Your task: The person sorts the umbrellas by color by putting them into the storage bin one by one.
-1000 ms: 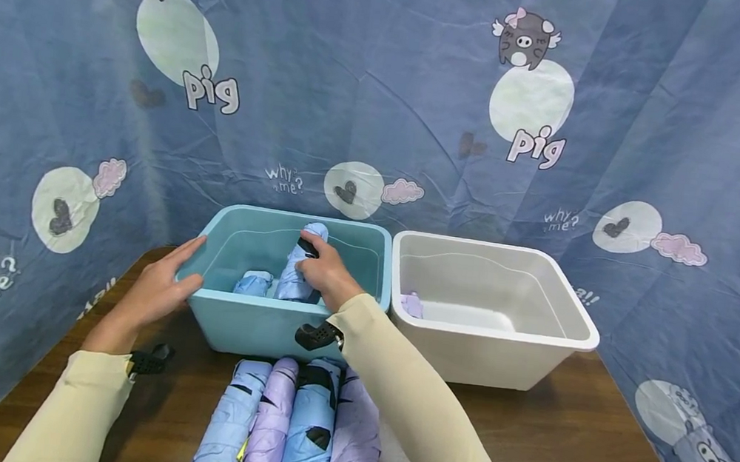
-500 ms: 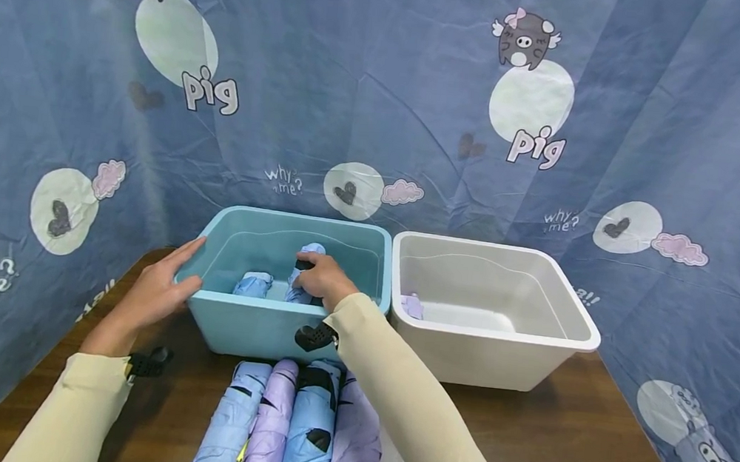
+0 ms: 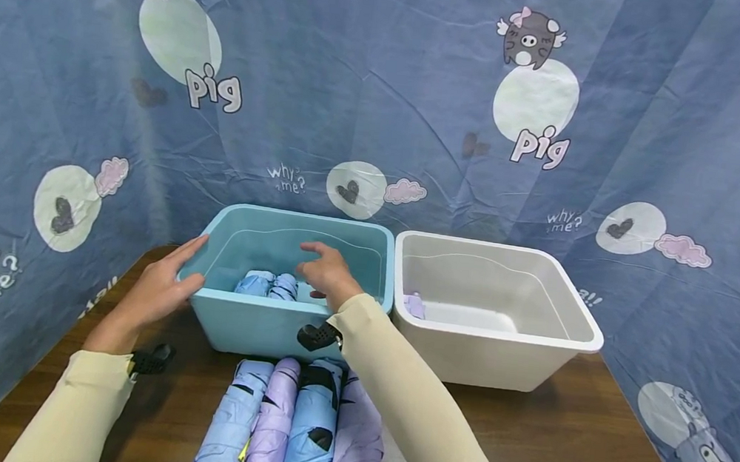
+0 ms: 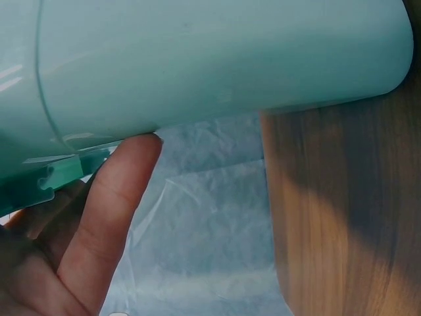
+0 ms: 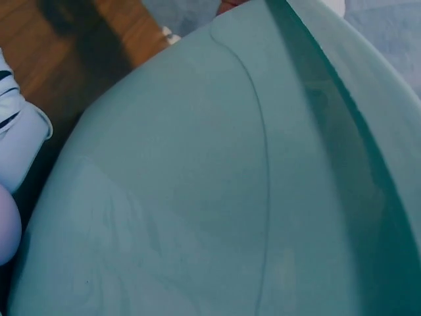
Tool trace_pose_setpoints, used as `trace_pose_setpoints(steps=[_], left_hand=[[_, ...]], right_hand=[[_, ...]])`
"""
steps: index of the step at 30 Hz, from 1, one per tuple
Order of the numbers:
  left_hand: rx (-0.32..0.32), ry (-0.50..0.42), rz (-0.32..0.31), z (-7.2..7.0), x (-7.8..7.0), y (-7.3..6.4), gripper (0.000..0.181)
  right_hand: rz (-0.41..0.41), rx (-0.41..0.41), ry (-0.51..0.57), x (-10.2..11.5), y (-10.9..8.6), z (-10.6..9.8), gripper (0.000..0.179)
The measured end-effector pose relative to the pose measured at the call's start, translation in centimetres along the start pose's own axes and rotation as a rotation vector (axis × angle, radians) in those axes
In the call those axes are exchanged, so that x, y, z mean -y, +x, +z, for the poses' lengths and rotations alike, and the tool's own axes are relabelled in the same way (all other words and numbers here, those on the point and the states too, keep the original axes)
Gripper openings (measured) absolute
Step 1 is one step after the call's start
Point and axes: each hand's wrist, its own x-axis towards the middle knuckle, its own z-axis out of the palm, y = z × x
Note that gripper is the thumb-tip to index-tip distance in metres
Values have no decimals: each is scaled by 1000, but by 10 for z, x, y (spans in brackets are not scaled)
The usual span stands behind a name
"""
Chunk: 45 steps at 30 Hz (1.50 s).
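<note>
Two rolled blue folding umbrellas (image 3: pixel 254 283) lie side by side in the teal bin (image 3: pixel 280 330) at the left, partly hidden by its front wall. My right hand (image 3: pixel 328 274) hovers inside the bin, to the right of these umbrellas, fingers extended and holding nothing. At the bin's left end, my left hand (image 3: pixel 153 292) rests with straight fingers along the rim; in the left wrist view its thumb (image 4: pixel 115 204) touches the outer wall. In front of the bin, several rolled umbrellas in blue (image 3: pixel 227 425) and purple (image 3: pixel 270 430) lie in a row on the table.
A white bin (image 3: pixel 465 359) stands against the teal bin's right side, with a purple umbrella (image 3: pixel 413 305) partly visible inside. The wooden table (image 3: pixel 564 443) ends at a blue patterned cloth (image 3: pixel 383 98) behind the bins.
My right hand has lowered the second blue umbrella into the teal bin and let go of it; it lies beside the first. My left hand has stayed at the rim.
</note>
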Motion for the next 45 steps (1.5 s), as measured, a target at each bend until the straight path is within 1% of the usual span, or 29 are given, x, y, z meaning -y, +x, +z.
trace_pose_setpoints(steps=[4,11,16,19,22,26,33,36,40,45], left_hand=[[10,-8,-8,0,0,0,72],[2,-18,9,-1,0,2,71],[15,-23,-4,-2,-1,0,71],[11,-24,1,0,-2,0,71],[8,-25,4,1,-3,1,71],[13,-29,0,0,-4,0,70],[22,-32,-18,1,-2,0,71],[18,-30,-23,1,-3,1,71],[19,-35,-29,1,-3,1,71],[25,-29,-40,1,-3,-1,71]], right_hand=[[-13,-11,12,1,-1,-1,45],[-94,-32,80,-1,-3,-4,39],[-110,-49,62,-1,-4,-4,36],[-147,-57,48,-1,-8,-7,35],[-197,-57,22,-2,-14,-11,33],[-253,-51,23,-5,-21,-18,33],[-294,-14,85,-9,-38,-31,32],[-324,-9,91,-9,-47,-41,34],[-344,1,96,-11,-58,-53,34],[-365,6,95,-19,-71,-61,32]])
